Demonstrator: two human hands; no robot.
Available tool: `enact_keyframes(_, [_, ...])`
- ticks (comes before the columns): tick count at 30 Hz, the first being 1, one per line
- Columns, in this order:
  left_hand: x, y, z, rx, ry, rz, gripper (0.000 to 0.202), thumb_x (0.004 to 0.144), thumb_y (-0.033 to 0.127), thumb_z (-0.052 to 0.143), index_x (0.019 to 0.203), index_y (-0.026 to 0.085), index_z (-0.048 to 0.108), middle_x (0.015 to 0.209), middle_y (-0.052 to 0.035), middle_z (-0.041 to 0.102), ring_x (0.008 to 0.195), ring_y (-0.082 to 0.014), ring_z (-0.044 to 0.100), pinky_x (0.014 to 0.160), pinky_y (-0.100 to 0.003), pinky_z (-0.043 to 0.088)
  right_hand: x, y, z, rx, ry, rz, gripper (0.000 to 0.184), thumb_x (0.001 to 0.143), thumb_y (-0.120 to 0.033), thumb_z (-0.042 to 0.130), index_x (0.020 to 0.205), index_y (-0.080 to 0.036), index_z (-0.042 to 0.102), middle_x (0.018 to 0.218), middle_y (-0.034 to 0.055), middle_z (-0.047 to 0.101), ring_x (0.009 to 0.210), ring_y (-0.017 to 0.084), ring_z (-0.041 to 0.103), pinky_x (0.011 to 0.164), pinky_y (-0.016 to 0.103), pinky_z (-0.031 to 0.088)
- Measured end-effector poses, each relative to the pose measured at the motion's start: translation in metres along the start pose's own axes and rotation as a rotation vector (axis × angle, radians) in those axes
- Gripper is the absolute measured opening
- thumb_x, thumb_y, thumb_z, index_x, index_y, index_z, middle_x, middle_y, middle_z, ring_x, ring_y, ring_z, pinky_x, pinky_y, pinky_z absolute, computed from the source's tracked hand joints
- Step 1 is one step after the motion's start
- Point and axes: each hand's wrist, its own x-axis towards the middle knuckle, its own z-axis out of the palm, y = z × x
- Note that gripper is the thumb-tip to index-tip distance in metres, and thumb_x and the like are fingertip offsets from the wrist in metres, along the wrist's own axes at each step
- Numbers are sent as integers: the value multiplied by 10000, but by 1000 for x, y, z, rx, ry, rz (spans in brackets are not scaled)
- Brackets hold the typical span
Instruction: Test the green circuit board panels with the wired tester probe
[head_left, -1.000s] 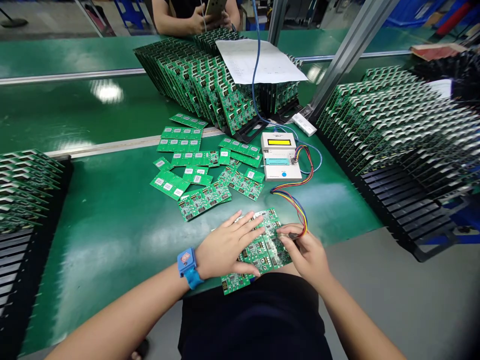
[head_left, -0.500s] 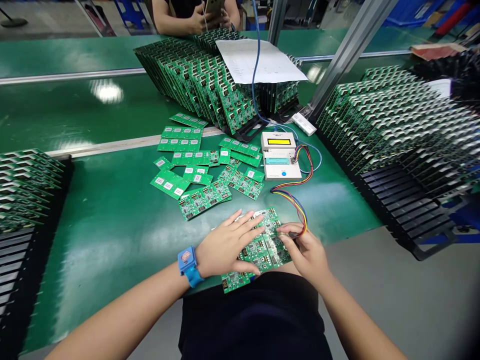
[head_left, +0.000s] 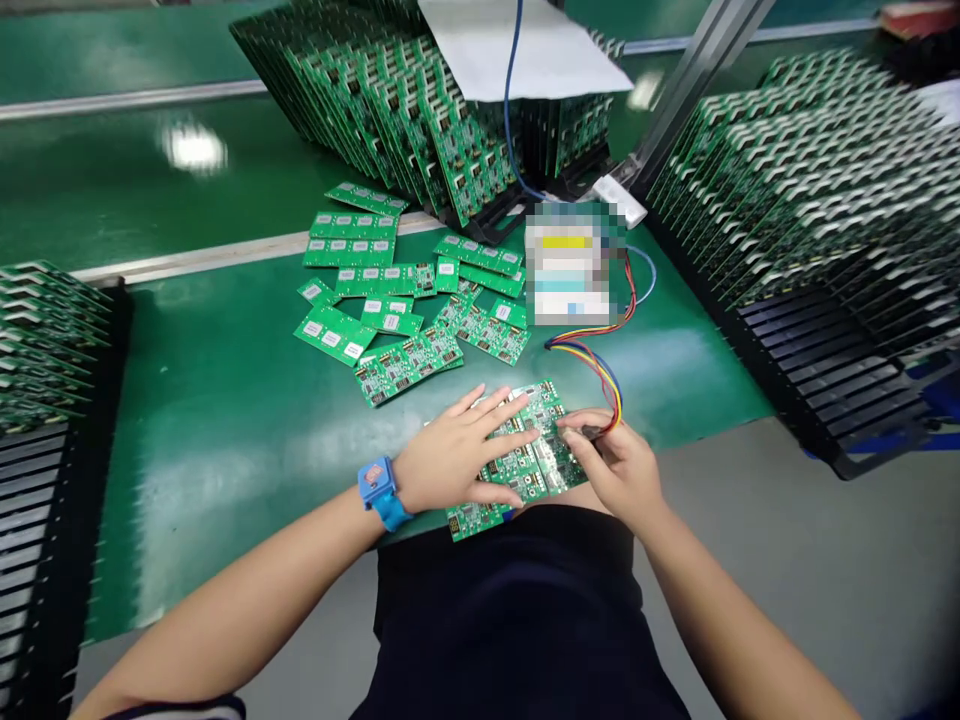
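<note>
**View tips downward since the earlier frame, lifting table and hands together, while both hands keep their places at the circuit-board panel (head_left: 549,455)**

Everything on the green table (head_left: 262,480) sits higher in the picture, and the white device (head_left: 574,308) beyond the hands now shows only as coarse blocks. Against the panel itself, neither hand has shifted noticeably.

The panel lies at the table's front edge, directly before the body and between the hands. Its visible seam runs away from the body, the far end leaning slightly left; with so much of the left side covered, I cannot tell which way the full long axis runs, or whether one panel or several overlapping lie there.

The left hand (head_left: 444,462) rests flat across the panel's left part, fingers spread, gripping nothing between them. The right hand (head_left: 621,468) is at the panel's right edge, thumb and fingertips pinched together on the dark connector (head_left: 592,433) that ends the coloured wires (head_left: 609,374). It is thus the nearer hand to the right-hand column of circuits; whether the connector actually touches the panel is hidden by the fingers. The wires arc back from there towards the white device. Loose circuit boards (head_left: 409,362) lie farther off, left of the device.
</note>
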Motion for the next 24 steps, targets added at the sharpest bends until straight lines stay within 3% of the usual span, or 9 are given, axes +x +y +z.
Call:
enact_keyframes(5, [0,0,2,-6,7,2,767,784,743,368,1371,250,366,1512,-93,165,1394,-305,123,1129,-503,109,-4,-6,-4,28,16,123,163,856,-284,576,995,-225,636,968,61,651,802,186,620,673,324,530])
enact_keyframes(11, [0,0,1,-13,6,0,774,781,748,363,1367,243,375,1509,-101,173,1393,-305,125,1133,-494,104,-23,-11,-11,123,71,147,143,864,-233,572,1002,-228,610,943,43,652,662,136,615,622,293,554])
enact_keyframes(17, [0,0,1,-14,-10,-6,771,785,748,354,1377,254,354,1515,-86,159,1394,-306,117,1129,-499,108,-30,-7,-13,22,-7,109,145,871,-233,559,1008,-221,606,950,59,645,809,181,625,669,312,544])
enact_keyframes(24, [0,0,2,-19,3,-3,777,781,751,357,1373,248,362,1514,-89,160,1393,-306,124,1131,-498,111,-29,-6,-12,0,-27,72,151,879,-202,540,1021,-228,585,966,57,627,848,183,620,730,335,530])
